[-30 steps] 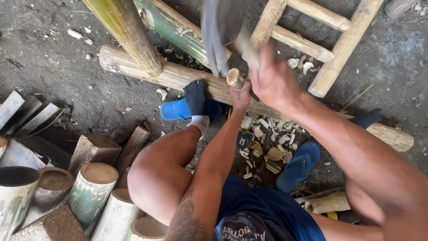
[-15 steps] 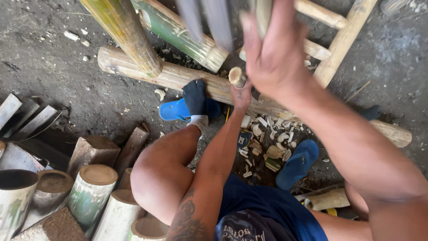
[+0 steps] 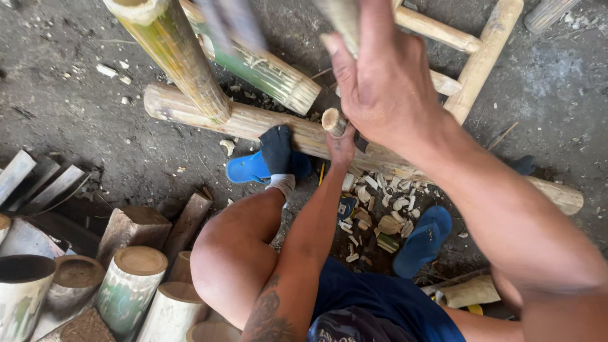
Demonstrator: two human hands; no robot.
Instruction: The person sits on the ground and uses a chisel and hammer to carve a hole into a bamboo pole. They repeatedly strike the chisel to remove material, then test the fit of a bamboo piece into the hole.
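Left hand (image 3: 342,142) low, fingers closed around a short bamboo peg (image 3: 332,120), standing it upright on the long bamboo log (image 3: 253,120) that lies on the floor. Right hand (image 3: 386,82) raised high, fingers wrapped on a blurred tool handle (image 3: 339,19); blade (image 3: 231,22) smeared by motion. Pale chips (image 3: 373,212) scattered below the log. Blue sandals (image 3: 253,168) either side. Cut bamboo sections (image 3: 130,285) stand bottom left.

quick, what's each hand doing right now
Left hand: closed on a short bamboo peg stood on the log.
Right hand: raised, closed on a tool handle; the blade is blurred.
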